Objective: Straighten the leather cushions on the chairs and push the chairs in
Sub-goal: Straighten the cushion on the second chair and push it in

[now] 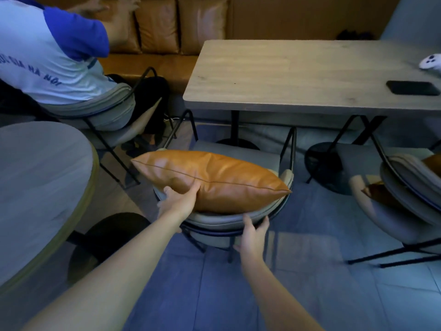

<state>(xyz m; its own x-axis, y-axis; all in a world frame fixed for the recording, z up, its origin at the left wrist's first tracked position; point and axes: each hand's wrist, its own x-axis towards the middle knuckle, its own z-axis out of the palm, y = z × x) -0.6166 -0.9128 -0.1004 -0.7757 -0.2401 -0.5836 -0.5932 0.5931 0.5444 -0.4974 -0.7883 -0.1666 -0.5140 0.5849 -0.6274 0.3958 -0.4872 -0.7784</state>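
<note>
cushion (214, 180), tan leather, lies tilted across the curved back of the chair (238, 220), one corner jutting past the back's left end and the other reaching its right end. the left hand (177, 201) is clamped on the cushion's near lower edge, thumb on top by the seam, the other fingers hidden beneath it. the right hand (254, 235) grips the chair's padded back rim from behind, fingers curled over the top edge, their tips out of sight. the chair stands at the near long edge of the table (298, 75), its grey seat partly covered by the cushion and partly tucked under the tabletop; its legs are mostly hidden by the back. on the table's right end lie a dark phone (412, 87) and a white controller (430, 63), the controller cut off by the frame's edge. a second chair (410, 187) at the right is also cropped, with a sliver of another tan cushion showing on it, too little to tell how it lies. at the upper left a seated person (47, 51) in a white and blue shirt leans toward the bench (167, 63), their hands blurred. a round table (40, 177) fills the left side, only partly in view.
</note>
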